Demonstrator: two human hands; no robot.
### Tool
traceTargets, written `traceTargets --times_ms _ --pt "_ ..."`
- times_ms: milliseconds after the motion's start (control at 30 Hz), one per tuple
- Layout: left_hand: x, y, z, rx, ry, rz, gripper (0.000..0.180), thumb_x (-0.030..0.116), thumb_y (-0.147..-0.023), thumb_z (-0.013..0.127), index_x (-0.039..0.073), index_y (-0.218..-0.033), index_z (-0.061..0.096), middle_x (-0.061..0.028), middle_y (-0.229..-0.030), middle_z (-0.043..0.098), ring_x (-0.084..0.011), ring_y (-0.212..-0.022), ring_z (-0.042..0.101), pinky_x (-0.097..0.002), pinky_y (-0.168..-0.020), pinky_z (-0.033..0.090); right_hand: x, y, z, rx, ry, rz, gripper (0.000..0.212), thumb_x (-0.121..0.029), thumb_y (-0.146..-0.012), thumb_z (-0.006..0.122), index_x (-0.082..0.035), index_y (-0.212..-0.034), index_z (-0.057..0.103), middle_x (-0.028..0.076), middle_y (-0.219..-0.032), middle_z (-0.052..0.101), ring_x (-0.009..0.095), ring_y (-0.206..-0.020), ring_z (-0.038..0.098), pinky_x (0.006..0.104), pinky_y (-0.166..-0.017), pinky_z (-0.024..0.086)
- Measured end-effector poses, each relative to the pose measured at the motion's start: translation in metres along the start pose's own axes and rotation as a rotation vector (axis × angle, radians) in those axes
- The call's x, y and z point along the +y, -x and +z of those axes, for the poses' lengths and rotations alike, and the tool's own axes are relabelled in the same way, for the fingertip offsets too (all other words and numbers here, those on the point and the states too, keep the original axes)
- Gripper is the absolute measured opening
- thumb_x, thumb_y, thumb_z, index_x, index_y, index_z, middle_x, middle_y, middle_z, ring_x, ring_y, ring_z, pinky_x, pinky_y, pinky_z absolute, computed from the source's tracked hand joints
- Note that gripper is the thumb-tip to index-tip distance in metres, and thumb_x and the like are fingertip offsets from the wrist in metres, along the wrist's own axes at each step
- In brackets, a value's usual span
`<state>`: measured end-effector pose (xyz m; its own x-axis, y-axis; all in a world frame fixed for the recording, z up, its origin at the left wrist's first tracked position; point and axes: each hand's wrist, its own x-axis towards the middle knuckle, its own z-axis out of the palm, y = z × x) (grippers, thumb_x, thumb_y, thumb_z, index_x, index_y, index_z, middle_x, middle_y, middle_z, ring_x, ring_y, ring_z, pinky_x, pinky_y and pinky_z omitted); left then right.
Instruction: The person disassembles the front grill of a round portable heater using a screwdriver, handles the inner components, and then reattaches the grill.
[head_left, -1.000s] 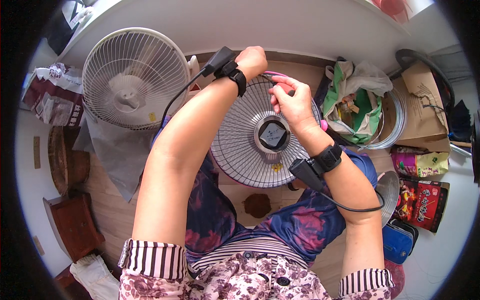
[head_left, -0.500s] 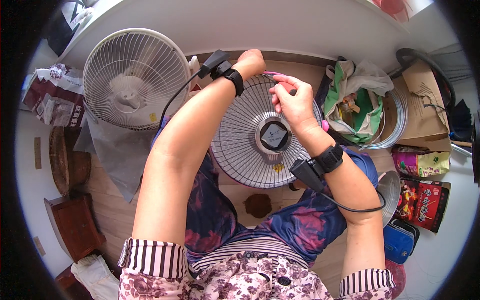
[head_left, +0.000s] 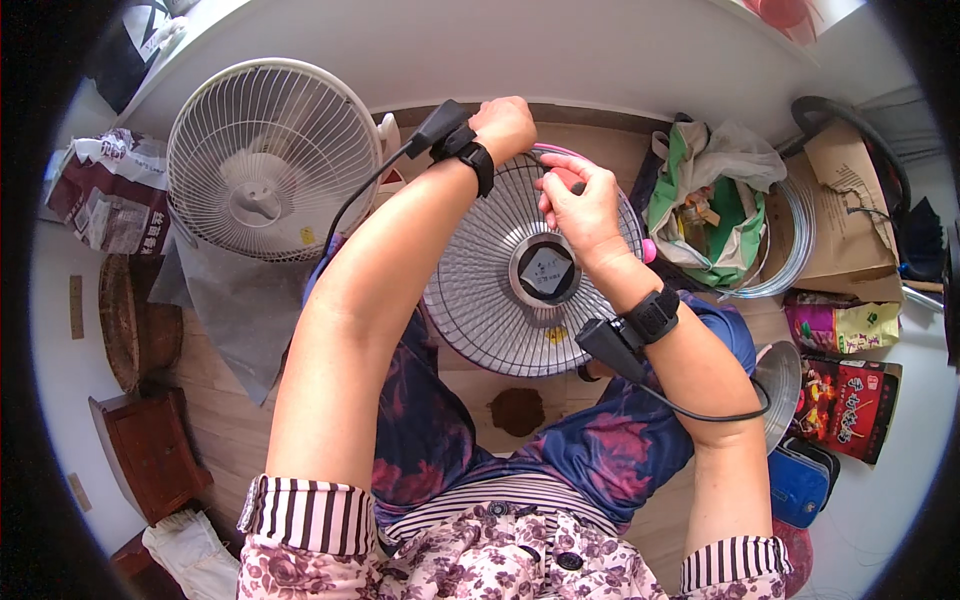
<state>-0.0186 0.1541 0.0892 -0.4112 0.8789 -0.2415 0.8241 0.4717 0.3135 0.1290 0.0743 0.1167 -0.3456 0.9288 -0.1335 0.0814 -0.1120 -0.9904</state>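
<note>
A round electric heater (head_left: pixel 480 290) with a black wire grille, silvery dish and pink rim stands between my knees. Over its far left edge, my left hand (head_left: pixel 505 125) is closed, knuckles up; its fingertips and anything in them are hidden. My right hand (head_left: pixel 588 215) is above the upper right of the grille, thumb and fingers pinched round a small red tool handle with a dark end (head_left: pixel 577 188). The tool's tip cannot be made out. Both wrists wear black straps with cabled boxes.
A white fan (head_left: pixel 265 160) stands at the far left, beside clear plastic sheeting (head_left: pixel 235 320). On the right are a green-and-white bag (head_left: pixel 665 215), coiled clear tubing (head_left: pixel 800 240), cardboard (head_left: pixel 850 200) and food packets (head_left: pixel 845 410). A small brown round thing (head_left: pixel 517 411) lies on the floor between my legs.
My left hand has turned slightly and shifted a little right and nearer. My right hand has moved slightly left and nearer, still pinching the red-and-black tool. The heater has hardly moved.
</note>
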Motion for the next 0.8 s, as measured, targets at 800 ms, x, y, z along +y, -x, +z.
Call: traceTargets --times_ms 800 --pt "-0.010 -0.009 -0.006 -0.234 0.047 -0.060 0.053 0.024 -0.061 0.085 0.003 -0.105 0.066 -0.0168 -0.110 0.063 -0.0294 -0.105 0.060 -0.0361 -0.088 0.049 0.008 0.008 0.001 0.001 0.201 -0.073 0.024 -0.005 -0.080 0.056 0.003 -0.102 0.063 0.010 -0.066 0.064 0.014 -0.055 0.062 0.0281 -0.055 0.050"
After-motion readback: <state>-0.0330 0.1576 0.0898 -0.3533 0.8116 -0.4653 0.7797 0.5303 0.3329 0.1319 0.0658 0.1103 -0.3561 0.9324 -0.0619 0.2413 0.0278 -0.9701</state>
